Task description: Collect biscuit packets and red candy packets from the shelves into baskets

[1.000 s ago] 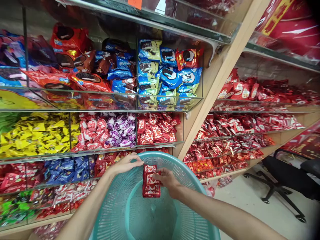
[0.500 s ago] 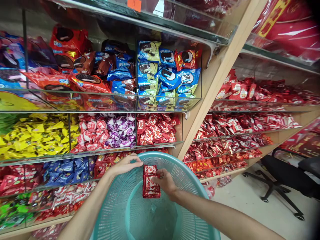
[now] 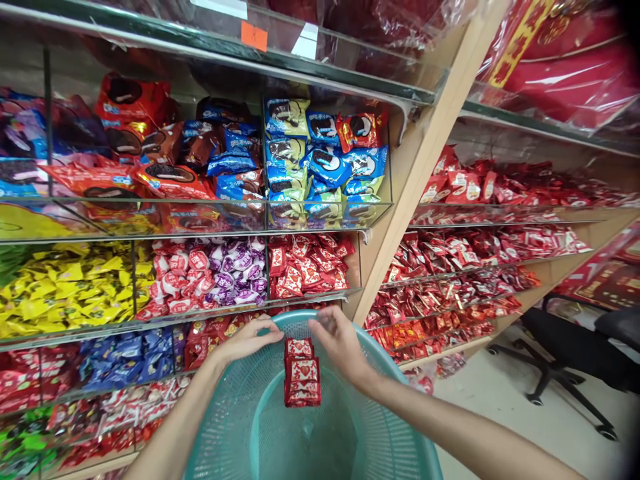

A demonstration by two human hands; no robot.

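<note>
A stack of small red candy packets (image 3: 303,377) with white printing sits in the large teal plastic basket (image 3: 395,400), toward its far side. My right hand (image 3: 343,343) is just right of and above the packets, fingers apart and nothing held. On the left, my left hand (image 3: 250,340) is at the basket's far-left rim, with its fingers stretched toward the inside. It holds nothing that I can see, and whether it touches the rim is unclear.
Glass-fronted shelves hold yellow-wrapped candies (image 3: 75,283), purple-wrapped candies (image 3: 237,270), red packets (image 3: 307,267) and cookie packs (image 3: 327,160). A slanting wooden post (image 3: 425,153) divides them from more red packets. A black wheeled chair (image 3: 575,347) stands at right.
My right hand has let go of the red packets and moved up toward the basket's far rim. The packets stay in the basket. The view has tilted slightly upward.
</note>
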